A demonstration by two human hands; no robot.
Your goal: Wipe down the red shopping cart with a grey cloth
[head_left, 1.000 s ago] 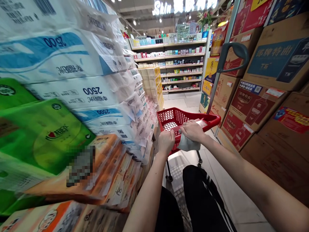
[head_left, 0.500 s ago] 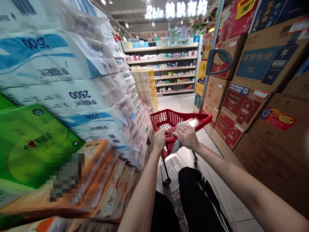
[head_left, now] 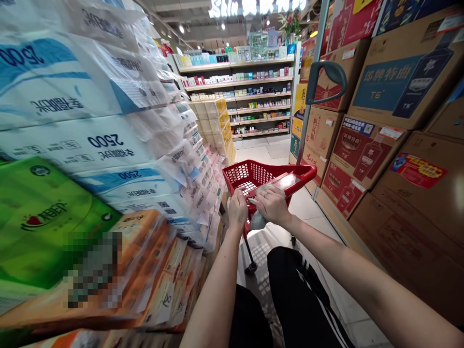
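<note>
The right hand (head_left: pixel 270 205), fingers clamped over a grey cloth (head_left: pixel 258 221), had slid nearer the left hand (head_left: pixel 238 210), whose fingers gripped the red cart (head_left: pixel 267 170). The cloth lay bunched against its near edge; the rubbing apparently worked leftward.

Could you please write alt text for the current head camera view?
A person's left hand grips the near edge of a red shopping cart while the right hand holds a grey cloth against it. Plastic-wrapped packs are stacked on the left, cardboard boxes on the right, and stocked shelves stand ahead.
</note>
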